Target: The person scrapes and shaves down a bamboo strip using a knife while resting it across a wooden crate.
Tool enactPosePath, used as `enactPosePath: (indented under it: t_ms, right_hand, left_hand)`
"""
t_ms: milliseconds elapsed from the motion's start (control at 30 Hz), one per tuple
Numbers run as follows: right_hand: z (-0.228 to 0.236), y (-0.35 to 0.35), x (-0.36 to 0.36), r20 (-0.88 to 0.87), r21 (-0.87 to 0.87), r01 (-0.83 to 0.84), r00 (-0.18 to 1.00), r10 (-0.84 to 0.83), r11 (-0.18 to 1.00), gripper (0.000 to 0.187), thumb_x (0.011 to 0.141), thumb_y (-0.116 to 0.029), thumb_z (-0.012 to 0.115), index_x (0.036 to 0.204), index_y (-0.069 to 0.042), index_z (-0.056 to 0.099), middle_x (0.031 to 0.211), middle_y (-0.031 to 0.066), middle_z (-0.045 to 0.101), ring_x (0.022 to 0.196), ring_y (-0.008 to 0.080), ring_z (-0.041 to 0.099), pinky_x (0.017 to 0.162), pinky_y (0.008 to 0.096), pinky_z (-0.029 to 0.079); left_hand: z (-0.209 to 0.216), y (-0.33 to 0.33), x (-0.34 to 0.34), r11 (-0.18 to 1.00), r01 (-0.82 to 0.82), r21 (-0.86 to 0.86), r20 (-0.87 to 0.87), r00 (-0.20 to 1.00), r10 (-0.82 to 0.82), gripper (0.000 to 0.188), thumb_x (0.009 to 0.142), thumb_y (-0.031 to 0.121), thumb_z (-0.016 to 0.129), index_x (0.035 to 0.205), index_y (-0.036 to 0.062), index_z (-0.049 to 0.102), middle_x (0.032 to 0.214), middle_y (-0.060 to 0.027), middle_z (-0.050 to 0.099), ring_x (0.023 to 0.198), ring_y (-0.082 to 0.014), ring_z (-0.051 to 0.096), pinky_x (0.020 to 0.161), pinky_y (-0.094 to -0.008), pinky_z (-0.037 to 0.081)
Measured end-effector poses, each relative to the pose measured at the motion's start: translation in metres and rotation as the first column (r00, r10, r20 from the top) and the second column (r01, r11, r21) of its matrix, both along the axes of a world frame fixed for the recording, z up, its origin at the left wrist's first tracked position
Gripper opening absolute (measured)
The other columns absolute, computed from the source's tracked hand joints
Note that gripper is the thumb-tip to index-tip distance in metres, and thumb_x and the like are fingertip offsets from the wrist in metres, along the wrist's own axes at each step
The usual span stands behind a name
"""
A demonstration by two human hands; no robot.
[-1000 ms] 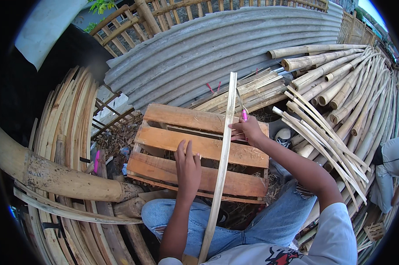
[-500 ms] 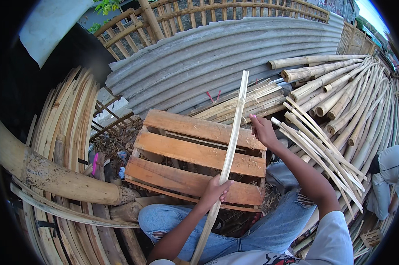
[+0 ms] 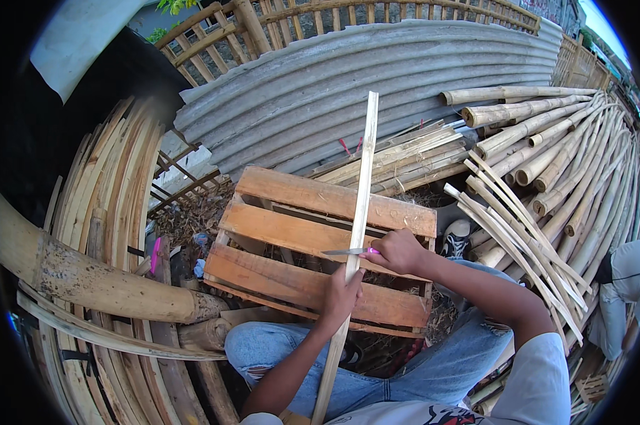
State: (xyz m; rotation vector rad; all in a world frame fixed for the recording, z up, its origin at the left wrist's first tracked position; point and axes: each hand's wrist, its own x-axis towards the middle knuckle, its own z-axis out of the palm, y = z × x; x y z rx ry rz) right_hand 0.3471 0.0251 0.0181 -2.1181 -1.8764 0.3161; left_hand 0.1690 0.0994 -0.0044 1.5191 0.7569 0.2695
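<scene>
Gripping a long, narrow bamboo strip [image 3: 362, 191] tightly in the left hand [image 3: 343, 292]; pale straw-coloured, nearly straight, running from below that hand to well beyond the right. Just above, clasping a pink-handled knife [image 3: 341, 252] in the right hand [image 3: 399, 251], laying its blade across the strip. Working over a slatted, orange-brown crate [image 3: 284, 228] beneath both hands; facing a grey corrugated sheet [image 3: 299, 113] farther past them.
</scene>
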Motion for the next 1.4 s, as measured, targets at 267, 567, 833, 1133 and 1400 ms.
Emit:
enactPosePath:
  t_ms: [267, 567, 833, 1133, 1400]
  right_hand:
    - [-0.002, -0.013, 0.106, 0.000, 0.097, 0.534, 0.844, -0.537, 0.840, 0.059, 0.093, -0.050, 0.039, 0.065, -0.004, 0.063, 0.056, 0.0189, 0.057, 0.059, 0.0382, 0.059, 0.055, 0.0468, 0.046]
    - [-0.005, -0.017, -0.012, 0.057, 0.104, -0.034, 0.998, 0.028, 0.994, 0.058, 0.091, -0.054, 0.043, 0.062, -0.006, 0.061, 0.050, 0.0160, 0.054, 0.048, 0.0357, 0.057, 0.048, 0.0440, 0.045]
    - [-0.012, 0.001, 0.012, 0.012, 0.089, 0.120, 0.992, -0.122, 0.989, 0.062, 0.093, -0.052, 0.041, 0.058, -0.005, 0.060, 0.050, 0.0169, 0.055, 0.049, 0.0370, 0.057, 0.049, 0.0458, 0.045]
    - [-0.013, 0.002, 0.036, -0.049, 0.024, 0.179, 0.983, -0.178, 0.984, 0.059, 0.093, -0.051, 0.040, 0.061, -0.006, 0.061, 0.051, 0.0167, 0.055, 0.052, 0.0370, 0.058, 0.053, 0.0481, 0.046]
    - [-0.019, 0.007, 0.112, 0.115, 0.075, 0.409, 0.902, -0.416, 0.909, 0.062, 0.094, -0.051, 0.037, 0.061, -0.005, 0.061, 0.053, 0.0172, 0.056, 0.051, 0.0360, 0.058, 0.050, 0.0460, 0.047]
  left_hand:
    - [0.018, -0.004, -0.019, 0.931, 0.092, -0.353, -0.027, 0.994, -0.109, 0.017, 0.093, 0.018, 0.056, 0.085, 0.0061, 0.047, 0.058, 0.0012, 0.046, 0.039, -0.0037, 0.035, 0.034, -0.0195, 0.028]
    - [0.023, -0.006, -0.009, 0.991, 0.083, -0.109, -0.036, 0.996, -0.087, 0.019, 0.093, 0.018, 0.054, 0.085, 0.0012, 0.049, 0.055, -0.0010, 0.047, 0.040, -0.0068, 0.042, 0.036, -0.0243, 0.033]
    - [0.011, 0.000, -0.016, 0.997, 0.081, -0.012, -0.096, 0.992, -0.082, 0.024, 0.093, 0.021, 0.054, 0.083, -0.0005, 0.049, 0.054, -0.0030, 0.048, 0.042, -0.0096, 0.047, 0.037, -0.0275, 0.036]
    - [0.018, 0.005, -0.017, 0.986, 0.100, -0.129, -0.081, 0.990, -0.111, 0.023, 0.093, 0.020, 0.053, 0.083, 0.0002, 0.049, 0.053, -0.0016, 0.046, 0.042, -0.0089, 0.046, 0.037, -0.0262, 0.037]
    - [0.018, -0.007, -0.022, 0.981, 0.161, -0.104, -0.136, 0.975, -0.175, 0.022, 0.094, 0.021, 0.053, 0.087, -0.0001, 0.050, 0.056, -0.0018, 0.048, 0.042, -0.0075, 0.045, 0.037, -0.0247, 0.036]
